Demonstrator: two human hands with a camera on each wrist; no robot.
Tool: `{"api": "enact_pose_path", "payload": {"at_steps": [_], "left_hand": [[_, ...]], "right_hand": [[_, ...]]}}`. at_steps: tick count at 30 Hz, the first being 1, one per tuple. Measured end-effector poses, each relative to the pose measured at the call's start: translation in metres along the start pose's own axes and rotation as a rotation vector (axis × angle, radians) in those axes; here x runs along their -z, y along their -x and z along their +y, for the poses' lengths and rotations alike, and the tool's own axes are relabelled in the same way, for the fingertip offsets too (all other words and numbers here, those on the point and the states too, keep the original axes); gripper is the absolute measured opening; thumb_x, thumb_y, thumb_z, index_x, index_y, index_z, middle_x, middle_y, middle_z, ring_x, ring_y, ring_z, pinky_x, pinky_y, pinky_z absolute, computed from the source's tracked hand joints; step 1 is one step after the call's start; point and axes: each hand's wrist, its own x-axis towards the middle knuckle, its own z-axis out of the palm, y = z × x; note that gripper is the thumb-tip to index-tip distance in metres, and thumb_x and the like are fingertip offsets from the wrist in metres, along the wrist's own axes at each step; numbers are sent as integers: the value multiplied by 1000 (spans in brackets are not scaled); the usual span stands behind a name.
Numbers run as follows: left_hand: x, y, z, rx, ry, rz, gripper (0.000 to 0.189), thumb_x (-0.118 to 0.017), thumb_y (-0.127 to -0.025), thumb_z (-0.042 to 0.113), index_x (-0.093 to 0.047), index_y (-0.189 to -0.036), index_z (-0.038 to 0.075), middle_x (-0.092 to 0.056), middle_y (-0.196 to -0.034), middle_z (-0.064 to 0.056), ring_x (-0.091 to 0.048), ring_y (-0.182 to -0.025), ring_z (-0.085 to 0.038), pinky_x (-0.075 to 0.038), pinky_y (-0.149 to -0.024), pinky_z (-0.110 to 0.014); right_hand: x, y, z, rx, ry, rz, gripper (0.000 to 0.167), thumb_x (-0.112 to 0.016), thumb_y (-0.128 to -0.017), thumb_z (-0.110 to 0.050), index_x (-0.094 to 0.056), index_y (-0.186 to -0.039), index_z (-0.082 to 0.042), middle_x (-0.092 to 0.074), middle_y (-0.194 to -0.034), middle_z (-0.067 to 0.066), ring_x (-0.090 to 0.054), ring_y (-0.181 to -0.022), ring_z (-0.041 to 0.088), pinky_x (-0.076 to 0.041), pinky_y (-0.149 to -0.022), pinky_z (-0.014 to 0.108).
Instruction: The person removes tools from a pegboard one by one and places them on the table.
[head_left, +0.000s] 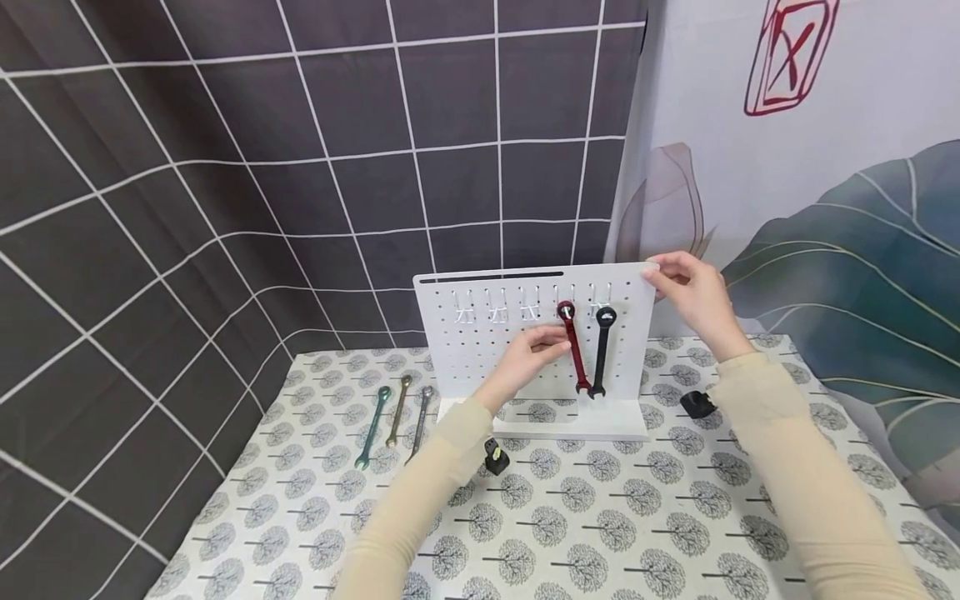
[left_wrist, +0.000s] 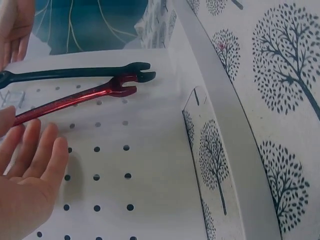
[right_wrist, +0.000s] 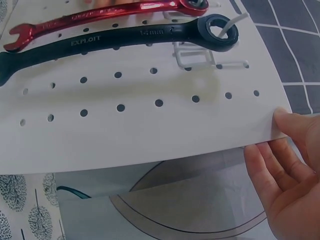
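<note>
A white pegboard point(head_left: 480, 358) stands upright on its base. My right hand point(head_left: 693, 296) pinches the board's top right corner, thumb on the front and fingers behind, as the right wrist view shows. A red combination wrench point(head_left: 576, 354) hangs by its ring end from a hook, tilted slightly. My left hand point(head_left: 528, 358) holds its shank lightly between thumb and fingers; the exact contact is partly hidden in the left wrist view. Just right of it hangs a black wrench point(right_wrist: 120, 37), marked EXPLOIT 14mm, from another hook. Their open jaws sit close together at the bottom.
Several white hooks point(head_left: 498, 306) line the board's upper part. On the tree-patterned tablecloth point(head_left: 555, 533), left of the board, lie a green wrench point(head_left: 372, 429), a bronze wrench point(head_left: 399, 411) and a grey wrench point(head_left: 422, 421). A dark gridded curtain point(head_left: 360, 192) rises behind.
</note>
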Motion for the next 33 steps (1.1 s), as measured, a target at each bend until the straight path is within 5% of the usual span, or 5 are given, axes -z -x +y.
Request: {"api": "enact_pose_path", "payload": {"at_steps": [9,16,22,33], "left_hand": [[-11,0,-2,-3,92,70,29,-70,-95,15,-64,-118,0,-71,-111,-10,-66,-94,-14,-58,-85,-25],[-17,2,1,7,151,134,25,-70,-94,8,-62,-115,-3,-69,-105,-11,-66,-88,-14,-61,-80,-26],[-18,4,3,-1,156,166,24,-71,-94,8,-63,-114,-1,-67,-105,-9,-65,-89,-14,-62,-78,-27],[-20,14,9,-65,93,177,21,-71,-94,11,-66,-112,1,-68,-103,-10,-66,-88,-15,-62,-76,-27]], "right_hand": [[1,3,2,-15,-4,-8,46,-67,-97,-40,-63,-126,-4,-74,-103,-1,-68,-75,12,-48,-72,15],[1,3,3,-26,-3,-4,48,-67,-97,-43,-63,-126,-6,-72,-99,-10,-69,-77,14,-48,-72,15],[0,2,1,-16,-26,-3,47,-68,-97,-41,-64,-125,-4,-72,-98,-12,-65,-70,1,-49,-72,13],[0,-1,-1,-20,-9,-8,47,-67,-97,-42,-64,-125,-5,-72,-98,-11,-69,-77,15,-48,-73,16]]}}
